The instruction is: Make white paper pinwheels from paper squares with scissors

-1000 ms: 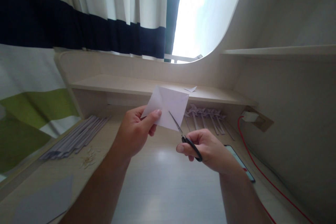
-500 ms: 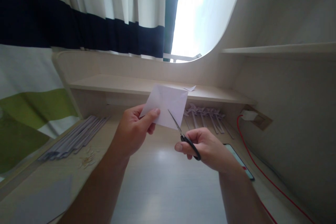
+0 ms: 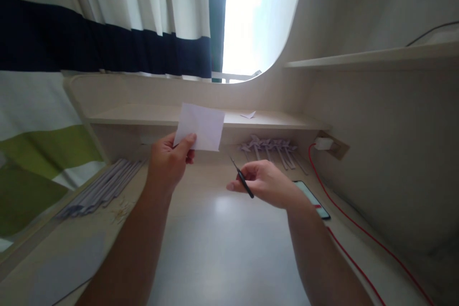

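Observation:
My left hand (image 3: pixel 171 160) pinches a small square of white paper (image 3: pixel 203 126) by its lower left corner, thumb on top, and holds it up above the desk. Black-handled scissors (image 3: pixel 244 181) are gripped in my right hand (image 3: pixel 260 179), with the blades pointing up and to the left. The scissors and the paper are apart, with a short gap between the blade tip and the paper's lower right corner. Part of the handle is hidden by my fingers.
Rolled paper sticks (image 3: pixel 103 186) lie at the left, near small scattered bits (image 3: pixel 121 211) and paper sheets (image 3: pixel 68 267). Several paper pinwheels (image 3: pixel 270 148) rest under the shelf (image 3: pixel 150 115), which bears a folded scrap (image 3: pixel 248 115). A phone (image 3: pixel 311 198) and red cable (image 3: pixel 344 215) are at the right.
The scissors have moved off the paper and turned more edge-on to me. My left hand has carried the paper left and slightly up. The whole view has shifted a little.

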Demonstrator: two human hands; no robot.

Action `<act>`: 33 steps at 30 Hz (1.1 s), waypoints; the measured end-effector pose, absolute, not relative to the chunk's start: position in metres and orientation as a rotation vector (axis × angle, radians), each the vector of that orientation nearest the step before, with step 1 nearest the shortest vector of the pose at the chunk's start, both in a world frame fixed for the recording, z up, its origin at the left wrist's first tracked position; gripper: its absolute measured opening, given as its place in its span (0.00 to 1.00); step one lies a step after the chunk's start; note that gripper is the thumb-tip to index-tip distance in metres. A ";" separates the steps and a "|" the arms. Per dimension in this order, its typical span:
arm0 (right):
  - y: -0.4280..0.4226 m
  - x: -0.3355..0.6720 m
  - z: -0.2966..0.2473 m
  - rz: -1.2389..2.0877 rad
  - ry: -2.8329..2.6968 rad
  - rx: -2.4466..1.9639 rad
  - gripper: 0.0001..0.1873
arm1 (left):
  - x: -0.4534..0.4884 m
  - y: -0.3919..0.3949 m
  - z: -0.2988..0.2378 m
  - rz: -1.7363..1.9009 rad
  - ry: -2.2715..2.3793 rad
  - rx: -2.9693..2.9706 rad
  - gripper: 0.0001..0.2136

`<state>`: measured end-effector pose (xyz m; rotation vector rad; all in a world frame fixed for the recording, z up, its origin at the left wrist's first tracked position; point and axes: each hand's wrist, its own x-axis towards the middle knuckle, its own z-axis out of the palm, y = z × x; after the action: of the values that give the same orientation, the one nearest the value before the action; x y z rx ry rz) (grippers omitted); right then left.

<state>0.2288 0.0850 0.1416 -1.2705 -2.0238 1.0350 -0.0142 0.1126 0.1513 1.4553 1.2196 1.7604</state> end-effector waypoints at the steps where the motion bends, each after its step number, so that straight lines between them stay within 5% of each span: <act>1: 0.086 0.228 0.137 0.969 -2.051 -1.301 0.27 | -0.014 0.115 0.146 1.783 1.282 1.444 0.14; 8: 0.071 0.212 0.078 0.748 -2.385 -1.889 0.23 | -0.025 0.112 0.080 1.624 1.529 1.403 0.14; 15: 0.023 0.203 0.037 0.667 -2.513 -2.106 0.19 | -0.009 0.027 0.040 1.411 1.514 1.411 0.15; 24: -0.037 0.203 0.031 0.618 -2.282 -1.986 0.19 | 0.007 -0.075 0.028 1.331 1.431 1.398 0.17; 33: -0.112 0.228 0.033 0.862 -1.734 -1.368 0.19 | 0.017 -0.142 0.035 1.303 1.296 1.388 0.17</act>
<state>0.2284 -0.1124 0.0328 -1.3675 -1.7336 0.8622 0.0174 -0.1417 0.0347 1.3877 1.2955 1.3030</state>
